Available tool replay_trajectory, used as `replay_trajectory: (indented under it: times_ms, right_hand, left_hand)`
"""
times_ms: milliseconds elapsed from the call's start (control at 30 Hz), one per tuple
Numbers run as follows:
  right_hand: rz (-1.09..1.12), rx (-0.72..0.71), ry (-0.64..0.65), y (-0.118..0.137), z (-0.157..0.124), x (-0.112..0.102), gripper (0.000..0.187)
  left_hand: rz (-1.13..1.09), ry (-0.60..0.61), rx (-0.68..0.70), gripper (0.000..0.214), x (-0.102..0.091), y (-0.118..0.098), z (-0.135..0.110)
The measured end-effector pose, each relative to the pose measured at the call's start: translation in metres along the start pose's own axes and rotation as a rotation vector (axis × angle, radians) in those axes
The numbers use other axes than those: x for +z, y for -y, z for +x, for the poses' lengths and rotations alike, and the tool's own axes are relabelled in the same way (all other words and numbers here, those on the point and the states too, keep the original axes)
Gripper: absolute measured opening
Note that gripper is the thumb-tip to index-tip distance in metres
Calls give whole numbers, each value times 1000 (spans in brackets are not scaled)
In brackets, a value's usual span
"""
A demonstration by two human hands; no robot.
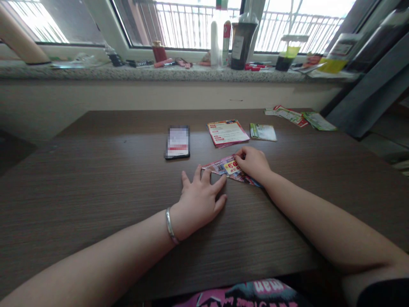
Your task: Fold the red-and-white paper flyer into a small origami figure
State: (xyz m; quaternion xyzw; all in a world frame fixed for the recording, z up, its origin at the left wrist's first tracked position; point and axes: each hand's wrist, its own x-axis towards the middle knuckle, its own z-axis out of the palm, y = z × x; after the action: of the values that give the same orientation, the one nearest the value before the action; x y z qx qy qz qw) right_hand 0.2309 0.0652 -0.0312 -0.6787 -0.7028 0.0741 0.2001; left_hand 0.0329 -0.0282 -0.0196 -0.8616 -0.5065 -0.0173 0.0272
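Observation:
A colourful printed paper point(220, 165), folded to a triangular shape with a yellow patch and red lettering, lies on the brown table point(128, 192). The fingers of my right hand point(254, 164) are bent together on its upper right part, pinching or pressing it. My left hand point(200, 198), with a silver bangle at the wrist, rests palm down with fingers spread; its fingertips touch or nearly touch the paper's lower left edge. Behind the paper lies a stack of printed leaflets point(227, 133). A smaller green-and-white stack point(263, 132) is to its right.
A phone point(177, 142) with a blurred screen lies left of the leaflets. More green and red slips point(291, 116) lie at the back right. On the granite windowsill point(191, 75) stand bottles, a dark cup point(242, 44) and small items. A grey curtain point(370, 85) hangs at the right.

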Motion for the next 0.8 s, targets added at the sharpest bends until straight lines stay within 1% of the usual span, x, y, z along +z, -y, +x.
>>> replay_trajectory:
  times_ms: [167, 333, 400, 500, 567, 700, 800]
  right_hand:
    - [14, -12, -6, -1, 0, 0, 17]
    - [70, -16, -3, -4, 1, 1, 16]
    - [97, -28, 0, -5, 1, 1, 16]
    - [144, -45, 9, -6, 1, 0, 17]
    - [186, -55, 15, -7, 0, 0, 17]
    - [275, -89, 8, -7, -2, 0, 18]
    - [364, -96, -8, -7, -3, -1, 19]
  left_hand:
    - [32, -14, -32, 53, -1, -2, -1]
    - [40, -87, 17, 52, -1, -2, -1]
    - [32, -97, 32, 53, -1, 0, -1]
    - [29, -116, 36, 56, -3, 7, 2]
    - [36, -141, 27, 54, -4, 13, 5]
    - [-30, -174, 47, 45, -3, 26, 12]
    - [-91, -173, 106, 40, -2, 32, 15]
